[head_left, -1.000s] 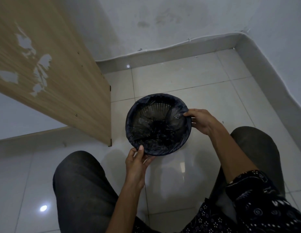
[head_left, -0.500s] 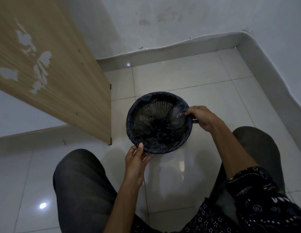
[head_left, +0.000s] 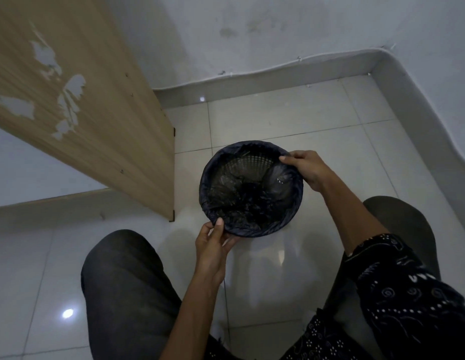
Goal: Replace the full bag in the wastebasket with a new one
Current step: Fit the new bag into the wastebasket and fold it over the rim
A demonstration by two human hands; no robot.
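A round dark mesh wastebasket [head_left: 252, 166] stands on the tiled floor between my knees. A thin black bag [head_left: 241, 201] lines it, its edge folded over the rim all round; the mesh wall shows through at the far side. My left hand [head_left: 213, 245] pinches the bag's edge at the near rim, thumb on top. At the far right rim, my right hand [head_left: 308, 168] grips the folded bag edge with its fingertips. The inside of the basket looks dark and crumpled.
A wooden panel with peeled veneer [head_left: 96, 120] stands upright just left of the basket. Grey walls and a skirting board [head_left: 278, 79] close the corner behind and to the right. My knees [head_left: 127, 281] flank the basket.
My right hand has slid along the rim from the right side towards the far side. My left hand stays at the near rim. The basket has barely moved.
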